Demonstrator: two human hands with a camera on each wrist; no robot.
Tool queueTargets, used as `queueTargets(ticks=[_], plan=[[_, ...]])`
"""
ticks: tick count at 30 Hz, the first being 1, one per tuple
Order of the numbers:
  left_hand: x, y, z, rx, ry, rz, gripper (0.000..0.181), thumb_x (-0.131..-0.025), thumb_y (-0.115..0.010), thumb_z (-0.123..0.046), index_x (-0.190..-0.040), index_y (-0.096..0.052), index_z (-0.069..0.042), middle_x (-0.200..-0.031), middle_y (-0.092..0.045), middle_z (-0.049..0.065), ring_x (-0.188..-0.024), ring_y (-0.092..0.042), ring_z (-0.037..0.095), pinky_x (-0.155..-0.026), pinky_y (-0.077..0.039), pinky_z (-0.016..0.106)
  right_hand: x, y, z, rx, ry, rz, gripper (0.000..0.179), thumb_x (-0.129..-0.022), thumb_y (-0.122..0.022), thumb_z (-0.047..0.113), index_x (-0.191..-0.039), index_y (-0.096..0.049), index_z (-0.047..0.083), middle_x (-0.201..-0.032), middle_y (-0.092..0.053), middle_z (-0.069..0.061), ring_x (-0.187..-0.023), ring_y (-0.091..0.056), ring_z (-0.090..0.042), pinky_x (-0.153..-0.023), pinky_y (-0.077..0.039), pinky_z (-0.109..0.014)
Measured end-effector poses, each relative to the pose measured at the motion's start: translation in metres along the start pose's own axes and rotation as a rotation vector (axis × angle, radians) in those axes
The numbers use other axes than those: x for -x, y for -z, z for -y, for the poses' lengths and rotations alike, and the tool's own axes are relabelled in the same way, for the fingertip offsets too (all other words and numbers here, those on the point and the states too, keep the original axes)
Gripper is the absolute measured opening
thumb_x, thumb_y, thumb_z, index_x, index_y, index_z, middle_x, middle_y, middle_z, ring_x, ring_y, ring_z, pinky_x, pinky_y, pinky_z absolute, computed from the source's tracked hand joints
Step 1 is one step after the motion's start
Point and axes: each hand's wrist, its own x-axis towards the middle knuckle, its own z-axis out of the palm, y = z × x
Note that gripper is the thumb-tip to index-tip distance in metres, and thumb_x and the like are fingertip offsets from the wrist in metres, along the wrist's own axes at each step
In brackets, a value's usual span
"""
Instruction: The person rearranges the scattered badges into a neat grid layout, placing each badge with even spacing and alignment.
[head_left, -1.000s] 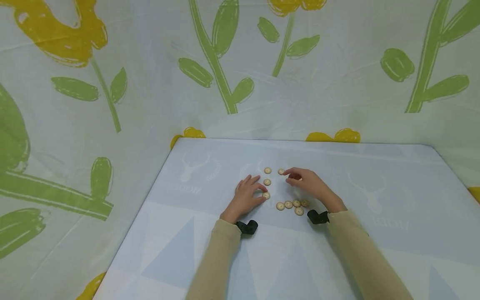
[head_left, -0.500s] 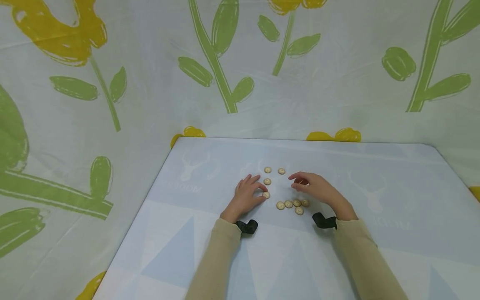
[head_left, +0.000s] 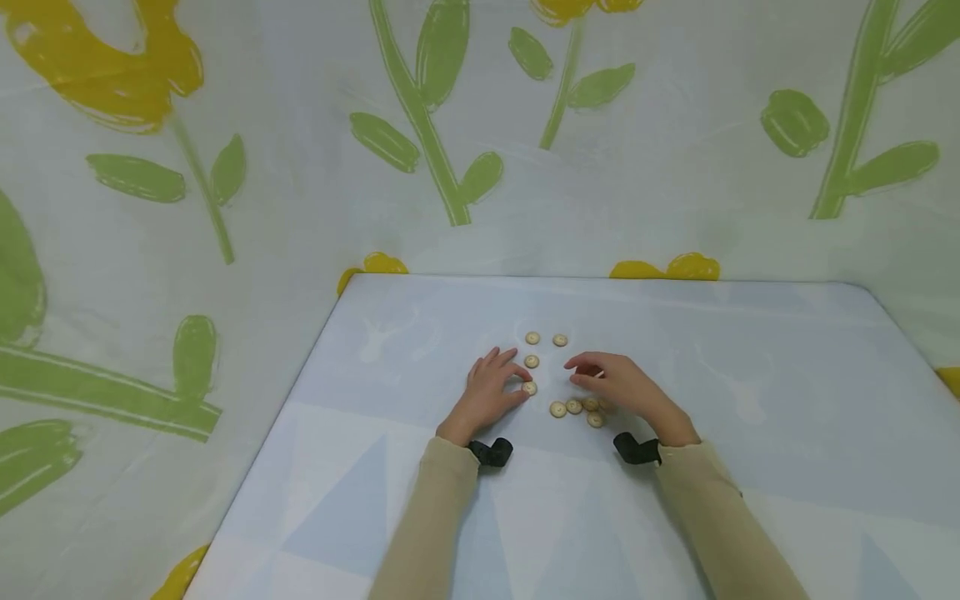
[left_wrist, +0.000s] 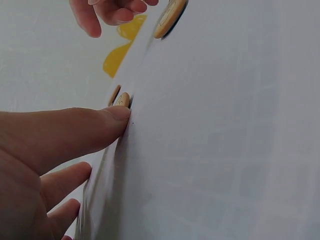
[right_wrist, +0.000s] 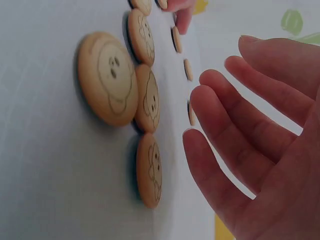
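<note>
Small round wooden discs with faces drawn on them lie flat on the table. My left hand [head_left: 486, 393] pinches one wooden disc [head_left: 530, 388] between thumb and index finger, its other fingers spread on the cloth. In the left wrist view the thumb [left_wrist: 75, 131] covers part of that disc [left_wrist: 123, 100]. My right hand [head_left: 617, 385] hovers with nothing in it, fingers loosely bent and apart, as the right wrist view also shows. Below it lies a cluster of several discs; one disc [right_wrist: 108, 79] there shows an animal face.
Beyond the left hand lie a disc [head_left: 532, 361], a far left disc [head_left: 532, 337] and a far right disc [head_left: 560, 340]. The pale patterned table [head_left: 360, 500] meets a flower-printed curtain [head_left: 675, 167] behind and at the left. Each wrist wears a black camera mount.
The right hand has drawn back from the far right disc, leaving it on the table, then come slightly left and nearer to me. The left hand stays at its disc.
</note>
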Motion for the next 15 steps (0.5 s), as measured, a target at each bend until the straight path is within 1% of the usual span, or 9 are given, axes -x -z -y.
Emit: queueTargets(ticks=[4,9,12,15], plan=[[0.000,0.001,0.002,-0.002,0.000,0.001,0.016,-0.083,-0.061,-0.029,-0.098,-0.061,-0.023,-0.143,-0.029,0.002,-0.134,-0.009,0.026,-0.104,-0.006,0.048,-0.002,-0.005,0.004,0.026,0.001,0.044,0.026,-0.087,-0.057,0.031,-0.109,-0.060,0.018,-0.093,-0.059,0.004,-0.085,-0.053,-0.015,-0.074,-0.045,-0.033],[0.000,0.003,0.001,-0.005,-0.002,0.003,0.016,-0.084,-0.061,-0.030,-0.098,-0.061,-0.023,-0.143,-0.029,0.002,-0.134,-0.009,0.025,-0.105,-0.007,0.047,-0.003,-0.009,0.006,0.042,0.015,0.104,0.028,-0.085,-0.060,0.030,-0.109,-0.060,0.017,-0.090,-0.059,0.005,-0.081,-0.052,-0.014,-0.074,-0.045,-0.032],[0.000,0.004,0.001,-0.005,-0.006,0.001,0.016,-0.083,-0.061,-0.029,-0.098,-0.061,-0.022,-0.143,-0.029,0.003,-0.134,-0.010,0.025,-0.104,-0.007,0.047,-0.003,-0.012,0.006,0.062,0.020,0.127,0.027,-0.083,-0.063,0.029,-0.108,-0.061,0.018,-0.089,-0.058,0.006,-0.080,-0.052,-0.013,-0.073,-0.045,-0.031],[0.001,0.003,0.002,0.000,-0.008,0.004,0.016,-0.083,-0.061,-0.030,-0.098,-0.061,-0.023,-0.143,-0.029,0.003,-0.134,-0.010,0.025,-0.105,-0.007,0.047,-0.003,-0.015,0.007,0.072,0.006,0.142,0.026,-0.081,-0.065,0.027,-0.106,-0.062,0.019,-0.086,-0.058,0.008,-0.078,-0.051,-0.012,-0.070,-0.044,-0.029]])
